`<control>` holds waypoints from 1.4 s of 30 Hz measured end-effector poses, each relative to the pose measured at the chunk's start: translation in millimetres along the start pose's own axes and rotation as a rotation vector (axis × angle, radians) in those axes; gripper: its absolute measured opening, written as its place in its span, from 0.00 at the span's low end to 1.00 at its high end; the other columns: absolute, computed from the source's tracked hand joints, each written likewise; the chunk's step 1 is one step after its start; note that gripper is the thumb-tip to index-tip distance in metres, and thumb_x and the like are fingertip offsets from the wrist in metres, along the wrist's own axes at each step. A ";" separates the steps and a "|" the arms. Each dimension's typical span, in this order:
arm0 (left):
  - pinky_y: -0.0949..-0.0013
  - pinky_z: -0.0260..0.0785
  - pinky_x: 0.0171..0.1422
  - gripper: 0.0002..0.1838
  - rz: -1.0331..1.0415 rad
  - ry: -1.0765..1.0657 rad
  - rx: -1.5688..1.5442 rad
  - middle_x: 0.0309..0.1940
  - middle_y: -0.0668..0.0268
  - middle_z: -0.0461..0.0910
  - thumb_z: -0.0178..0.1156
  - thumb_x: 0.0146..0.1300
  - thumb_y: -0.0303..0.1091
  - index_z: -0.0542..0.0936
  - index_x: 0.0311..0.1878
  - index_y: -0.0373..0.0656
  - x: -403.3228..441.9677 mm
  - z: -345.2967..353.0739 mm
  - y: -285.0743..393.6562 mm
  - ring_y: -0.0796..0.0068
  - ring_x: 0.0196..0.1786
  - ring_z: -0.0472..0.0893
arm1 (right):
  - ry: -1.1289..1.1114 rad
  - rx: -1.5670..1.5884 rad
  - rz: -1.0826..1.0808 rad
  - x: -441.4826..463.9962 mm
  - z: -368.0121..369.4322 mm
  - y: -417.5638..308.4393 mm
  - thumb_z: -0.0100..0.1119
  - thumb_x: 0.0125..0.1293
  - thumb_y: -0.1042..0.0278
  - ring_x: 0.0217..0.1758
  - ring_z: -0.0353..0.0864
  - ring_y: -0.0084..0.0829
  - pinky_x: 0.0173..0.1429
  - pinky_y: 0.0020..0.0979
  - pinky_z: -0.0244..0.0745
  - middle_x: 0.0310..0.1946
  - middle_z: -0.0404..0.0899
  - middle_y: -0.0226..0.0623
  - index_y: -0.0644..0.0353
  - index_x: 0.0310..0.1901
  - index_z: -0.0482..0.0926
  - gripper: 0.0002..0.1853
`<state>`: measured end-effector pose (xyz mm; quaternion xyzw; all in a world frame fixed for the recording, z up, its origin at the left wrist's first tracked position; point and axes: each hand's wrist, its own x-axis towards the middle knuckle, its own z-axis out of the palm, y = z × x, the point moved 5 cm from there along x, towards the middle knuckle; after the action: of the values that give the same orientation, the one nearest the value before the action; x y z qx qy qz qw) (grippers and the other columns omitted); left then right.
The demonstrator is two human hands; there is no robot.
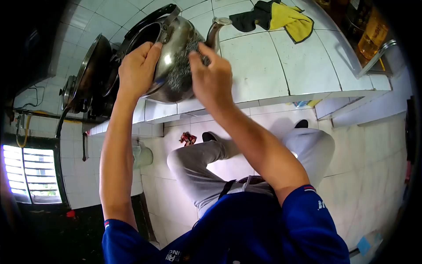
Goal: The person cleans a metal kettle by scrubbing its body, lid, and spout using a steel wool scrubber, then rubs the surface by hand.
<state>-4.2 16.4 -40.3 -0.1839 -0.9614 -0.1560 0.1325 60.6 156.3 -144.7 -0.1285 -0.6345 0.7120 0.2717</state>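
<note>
The left hand (140, 68) grips the metal kettle (166, 57) by its open rim. The right hand (213, 77) is against a wiry steel scrubber (179, 75) on its side; I can't tell if those fingers close on it. The kettle tilts between both hands at the tiled counter (255, 66) edge, so a loose left grip could drop it. Its inside is too dark.

a white-tiled wall (79, 187) and tiled countertop (257, 66) are bordering a pale tiled floor (356, 193); a slatted window (44, 172) is admitting daylight.
</note>
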 end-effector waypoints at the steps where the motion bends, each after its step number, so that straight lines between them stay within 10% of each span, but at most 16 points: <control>1: 0.61 0.66 0.37 0.24 0.010 0.009 -0.005 0.21 0.58 0.72 0.53 0.72 0.53 0.75 0.29 0.42 1.4 0.3 0.2 0.57 0.27 0.73 | 0.006 -0.001 -0.013 -10.5 0.5 2.6 0.63 0.68 0.65 0.55 0.85 0.45 0.62 0.34 0.75 0.47 0.84 0.60 0.76 0.54 0.80 0.21; 4: 0.60 0.66 0.38 0.23 0.031 0.003 0.019 0.22 0.57 0.73 0.52 0.72 0.53 0.76 0.30 0.42 1.5 1.3 -5.1 0.56 0.28 0.74 | 0.058 -0.016 -0.345 -36.5 9.8 16.7 0.59 0.72 0.59 0.38 0.86 0.37 0.49 0.35 0.78 0.36 0.86 0.56 0.78 0.54 0.79 0.24; 7: 0.60 0.66 0.37 0.23 -0.011 -0.013 -0.030 0.21 0.57 0.73 0.52 0.72 0.53 0.75 0.30 0.42 -0.5 -0.2 -1.1 0.56 0.28 0.74 | -0.029 0.146 -0.001 4.4 5.7 10.9 0.60 0.72 0.57 0.44 0.87 0.37 0.52 0.34 0.79 0.44 0.85 0.59 0.79 0.54 0.78 0.26; 17: 0.62 0.65 0.37 0.24 -0.005 -0.005 0.027 0.21 0.57 0.70 0.53 0.72 0.53 0.73 0.29 0.41 1.6 0.9 -5.6 0.57 0.27 0.71 | -0.011 0.113 -0.141 -28.1 6.4 14.2 0.59 0.70 0.58 0.55 0.84 0.51 0.63 0.39 0.75 0.48 0.84 0.58 0.72 0.52 0.82 0.22; 19: 0.62 0.65 0.37 0.24 0.032 0.006 0.003 0.21 0.57 0.70 0.53 0.72 0.53 0.73 0.29 0.41 4.1 2.2 -8.8 0.59 0.26 0.70 | -0.012 0.085 -0.242 -23.5 10.5 17.6 0.60 0.70 0.56 0.43 0.86 0.34 0.53 0.31 0.78 0.40 0.86 0.59 0.81 0.55 0.77 0.28; 22: 0.62 0.65 0.37 0.24 -0.007 -0.003 -0.050 0.21 0.57 0.70 0.53 0.72 0.53 0.73 0.28 0.41 1.9 1.3 -4.1 0.59 0.26 0.70 | -0.063 0.223 0.076 4.4 6.1 9.6 0.63 0.70 0.61 0.59 0.82 0.43 0.66 0.33 0.72 0.49 0.83 0.63 0.80 0.54 0.78 0.25; 26: 0.62 0.66 0.37 0.23 0.027 -0.005 0.009 0.21 0.57 0.72 0.53 0.72 0.52 0.75 0.30 0.41 5.2 2.4 -10.8 0.58 0.27 0.70 | -0.036 0.065 -0.246 -29.9 8.3 12.5 0.59 0.70 0.56 0.39 0.84 0.31 0.50 0.31 0.77 0.36 0.86 0.55 0.81 0.54 0.78 0.27; 31: 0.62 0.65 0.36 0.23 0.031 0.017 -0.024 0.21 0.57 0.72 0.53 0.72 0.52 0.76 0.30 0.42 5.7 0.8 -5.9 0.58 0.26 0.71 | -0.050 0.085 -0.156 -8.8 5.5 13.4 0.60 0.70 0.57 0.59 0.83 0.38 0.63 0.31 0.73 0.48 0.83 0.63 0.80 0.54 0.78 0.27; 36: 0.61 0.65 0.37 0.23 0.001 -0.013 0.004 0.21 0.56 0.71 0.53 0.71 0.52 0.75 0.30 0.41 4.2 2.9 -7.1 0.58 0.27 0.71 | -0.100 0.143 0.000 5.0 6.6 14.2 0.62 0.69 0.58 0.58 0.82 0.40 0.63 0.34 0.73 0.48 0.83 0.61 0.79 0.55 0.78 0.27; 41: 0.61 0.66 0.38 0.23 0.008 -0.002 0.021 0.22 0.56 0.73 0.53 0.71 0.53 0.75 0.30 0.42 4.5 2.5 -10.5 0.55 0.28 0.72 | -0.060 0.095 -0.268 -16.9 7.9 11.1 0.60 0.70 0.56 0.34 0.82 0.28 0.43 0.30 0.77 0.29 0.84 0.46 0.81 0.56 0.76 0.29; 42: 0.61 0.66 0.38 0.23 -0.007 -0.001 -0.021 0.22 0.56 0.73 0.53 0.71 0.53 0.75 0.30 0.42 3.7 3.1 -10.2 0.56 0.27 0.72 | -0.073 0.100 -0.162 -5.4 7.2 18.0 0.61 0.70 0.57 0.44 0.83 0.32 0.52 0.31 0.75 0.37 0.84 0.52 0.80 0.56 0.77 0.27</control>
<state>-12.2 9.6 -44.6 -0.1819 -0.9605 -0.1663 0.1293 57.2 146.5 -161.9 -0.0370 -0.6160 0.7228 0.3109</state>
